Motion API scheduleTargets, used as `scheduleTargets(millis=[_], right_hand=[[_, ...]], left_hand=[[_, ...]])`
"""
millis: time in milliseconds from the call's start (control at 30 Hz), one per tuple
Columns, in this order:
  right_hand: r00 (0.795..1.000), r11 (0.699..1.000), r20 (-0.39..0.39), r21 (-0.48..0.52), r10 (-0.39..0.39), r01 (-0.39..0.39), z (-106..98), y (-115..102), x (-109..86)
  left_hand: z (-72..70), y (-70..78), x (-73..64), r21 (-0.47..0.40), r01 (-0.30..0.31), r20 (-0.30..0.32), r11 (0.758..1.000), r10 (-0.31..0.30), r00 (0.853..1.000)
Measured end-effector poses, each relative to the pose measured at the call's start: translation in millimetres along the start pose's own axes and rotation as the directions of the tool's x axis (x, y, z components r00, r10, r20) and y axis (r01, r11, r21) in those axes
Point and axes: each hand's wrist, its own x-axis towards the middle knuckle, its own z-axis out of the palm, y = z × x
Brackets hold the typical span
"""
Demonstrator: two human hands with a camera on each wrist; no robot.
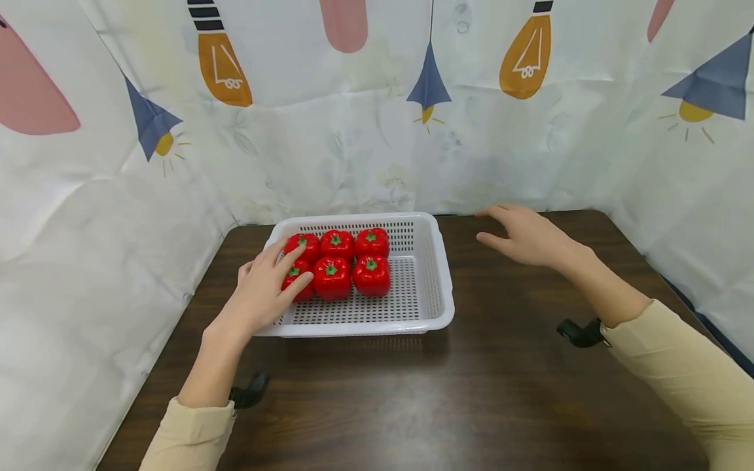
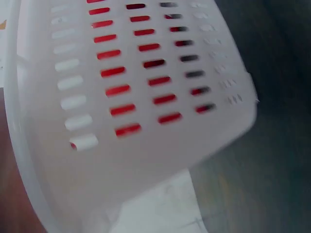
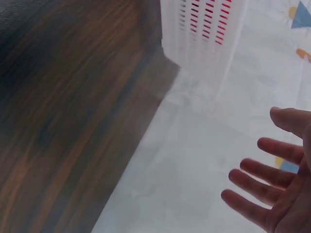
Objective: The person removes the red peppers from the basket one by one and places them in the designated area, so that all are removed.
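Observation:
Several glossy red bell peppers (image 1: 332, 279) with green stems stand in two rows of three inside a white perforated plastic basket (image 1: 443, 281), filling its left and middle part. My left hand (image 1: 262, 288) reaches over the basket's left end, its fingers spread loosely across the leftmost peppers and partly covering them. Seen from the left wrist, the slotted end wall of the basket (image 2: 146, 145) fills much of the view, with red showing through the slots; the hand is out of that view. My right hand (image 1: 524, 235) hovers right of the basket, fingers relaxed and apart, holding nothing.
The basket stands near the back of a dark brown wooden table (image 1: 377, 405). A white curtain (image 1: 353, 157) printed with lamps and bulbs hangs behind and along both sides. Black straps with camera mounts (image 1: 580, 332) sit at both wrists.

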Motion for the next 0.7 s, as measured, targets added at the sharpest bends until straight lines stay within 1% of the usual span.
scheduleTargets(millis=[133, 233, 400, 500, 700], right_hand=[[0.997, 0.997, -0.032, 0.018, -0.073, 0.074, 1.4, -8.0, 11.8], [0.993, 0.993, -0.042, 0.033, -0.111, 0.112, 4.8, -14.9, 19.9], [0.991, 0.990, -0.012, 0.030, -0.135, 0.135, 9.9, -27.3, 33.1], [0.988, 0.988, 0.008, 0.013, -0.157, 0.157, 12.4, -35.0, 42.2], [0.979, 0.980, 0.061, -0.018, -0.196, 0.198, 18.0, -54.0, 60.5]], left_hand=[[3.2, -9.6, -9.7, -0.021, 0.006, -0.003, 1.000, -0.006, 1.000], [6.4, -17.2, -17.6, -0.043, 0.011, -0.009, 0.999, -0.011, 1.000], [8.1, -25.9, -26.8, -0.088, 0.007, -0.005, 0.996, -0.008, 1.000], [7.8, -29.9, -30.9, -0.107, 0.016, 0.001, 0.994, -0.016, 1.000], [5.4, -36.3, -40.6, -0.116, 0.027, -0.007, 0.993, -0.028, 1.000]])
